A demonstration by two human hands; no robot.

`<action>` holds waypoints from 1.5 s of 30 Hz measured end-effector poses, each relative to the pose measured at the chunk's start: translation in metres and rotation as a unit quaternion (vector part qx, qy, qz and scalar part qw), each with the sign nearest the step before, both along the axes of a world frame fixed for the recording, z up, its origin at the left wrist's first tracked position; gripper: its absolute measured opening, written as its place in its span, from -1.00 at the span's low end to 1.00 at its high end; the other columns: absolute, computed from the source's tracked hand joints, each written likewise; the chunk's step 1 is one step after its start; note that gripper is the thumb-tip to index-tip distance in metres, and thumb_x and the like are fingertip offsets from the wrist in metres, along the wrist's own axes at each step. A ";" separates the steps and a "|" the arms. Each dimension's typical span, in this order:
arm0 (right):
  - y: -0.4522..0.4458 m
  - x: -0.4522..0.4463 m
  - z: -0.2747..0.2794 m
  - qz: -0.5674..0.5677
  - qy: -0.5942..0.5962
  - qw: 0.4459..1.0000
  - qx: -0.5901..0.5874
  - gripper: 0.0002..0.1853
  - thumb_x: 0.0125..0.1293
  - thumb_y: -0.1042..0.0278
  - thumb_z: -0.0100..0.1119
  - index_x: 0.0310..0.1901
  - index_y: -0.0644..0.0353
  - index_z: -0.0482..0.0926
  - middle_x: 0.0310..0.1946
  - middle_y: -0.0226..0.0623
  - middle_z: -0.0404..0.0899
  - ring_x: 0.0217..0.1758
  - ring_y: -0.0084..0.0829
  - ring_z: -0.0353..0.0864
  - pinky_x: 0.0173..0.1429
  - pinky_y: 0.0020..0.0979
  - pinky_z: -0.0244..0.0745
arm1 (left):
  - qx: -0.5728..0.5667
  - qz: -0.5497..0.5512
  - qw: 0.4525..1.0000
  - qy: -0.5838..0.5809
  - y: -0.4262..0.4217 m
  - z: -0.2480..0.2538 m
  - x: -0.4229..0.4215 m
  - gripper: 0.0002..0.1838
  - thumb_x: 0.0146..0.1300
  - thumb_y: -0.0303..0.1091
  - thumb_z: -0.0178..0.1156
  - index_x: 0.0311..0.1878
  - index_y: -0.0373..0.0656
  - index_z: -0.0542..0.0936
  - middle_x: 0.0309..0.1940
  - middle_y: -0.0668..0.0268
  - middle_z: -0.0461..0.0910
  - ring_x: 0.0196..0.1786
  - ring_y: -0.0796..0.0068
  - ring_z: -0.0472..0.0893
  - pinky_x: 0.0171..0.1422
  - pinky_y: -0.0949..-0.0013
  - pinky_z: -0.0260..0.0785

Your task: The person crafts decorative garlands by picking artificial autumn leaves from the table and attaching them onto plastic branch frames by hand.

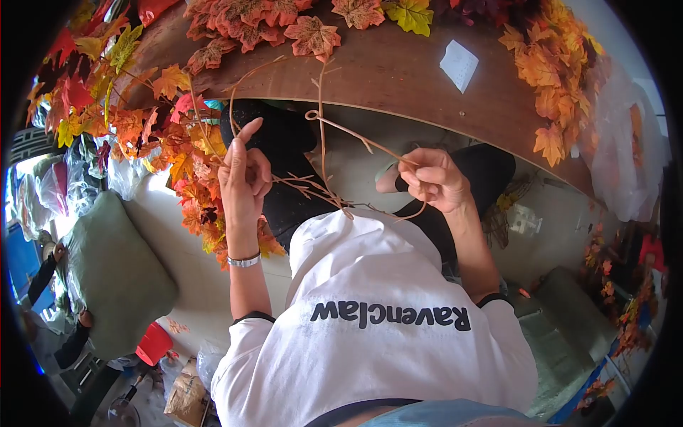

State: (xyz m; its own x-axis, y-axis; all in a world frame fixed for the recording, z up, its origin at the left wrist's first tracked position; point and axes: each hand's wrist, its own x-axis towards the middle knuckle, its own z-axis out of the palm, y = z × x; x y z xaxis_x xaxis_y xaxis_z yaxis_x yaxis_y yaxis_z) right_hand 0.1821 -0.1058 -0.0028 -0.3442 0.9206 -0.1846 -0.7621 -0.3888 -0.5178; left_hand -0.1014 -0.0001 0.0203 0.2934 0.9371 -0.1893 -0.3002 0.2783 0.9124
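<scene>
My left hand [243, 174] is closed around thin brown stems, its index finger stretched out past them. A pinch of my right hand [435, 178] grips one end of the bare brown artificial vine [359, 135]. Between my hands the vine spreads in loose curves with short side twigs, above my lap and the table's near edge. A small ring-shaped loop [311, 115] shows near its middle. Orange and red artificial maple leaves [192, 178] hang just left of and below my left hand. Whether they join the stems in it, I cannot tell.
The brown table [384, 67] carries reddish leaves [313, 35], a yellow leaf [410, 16], a white paper slip [459, 65] and an orange leaf garland [548, 78]. A large green sack [121, 277] stands at left, with another person's hand [85, 318] beside it. A red container [153, 344] is nearby.
</scene>
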 end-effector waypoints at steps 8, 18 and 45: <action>-0.016 0.051 0.032 -0.147 -0.100 0.971 0.160 -0.81 0.08 0.46 0.02 -0.26 0.32 0.51 -0.56 -0.42 0.24 -0.56 -0.61 0.14 -0.38 -0.54 0.11 | -0.017 0.014 0.998 0.065 0.006 0.010 -0.033 -0.52 0.41 -0.13 -0.27 0.08 -0.37 0.39 -0.44 0.20 0.58 -0.79 0.83 0.07 -0.78 0.73 -0.07; -0.052 0.107 0.053 -0.234 -0.036 0.940 0.247 -0.78 0.24 0.43 0.08 -0.45 0.13 0.23 -0.51 -0.43 0.18 -0.68 -0.67 0.10 -0.69 -0.68 -0.03 | -0.048 0.059 0.988 0.135 0.006 -0.007 -0.079 -0.57 0.41 -0.10 -0.23 -0.20 -0.26 0.52 -0.65 0.50 0.28 -0.72 0.85 0.04 -0.66 0.71 -0.16; -0.005 0.108 0.116 -0.224 -0.110 0.911 0.328 -0.68 0.15 0.44 0.18 -0.62 0.02 0.24 -0.66 -0.56 0.16 -0.62 -0.70 0.11 -0.47 -0.60 -0.01 | 0.092 0.223 0.966 0.088 -0.017 -0.024 -0.145 -0.66 0.38 -0.17 -0.14 -0.19 -0.24 0.51 -0.67 0.51 0.24 -0.68 0.79 0.10 -0.65 0.67 -0.10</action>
State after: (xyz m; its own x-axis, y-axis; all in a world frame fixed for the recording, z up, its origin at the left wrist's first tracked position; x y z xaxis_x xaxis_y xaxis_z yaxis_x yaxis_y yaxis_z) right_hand 0.2904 -0.1107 0.1134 0.0721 0.8967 0.4367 -0.6185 0.3837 -0.6857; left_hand -0.2465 -0.0172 -0.0041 -0.1696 0.9853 -0.0179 -0.1878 -0.0145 0.9821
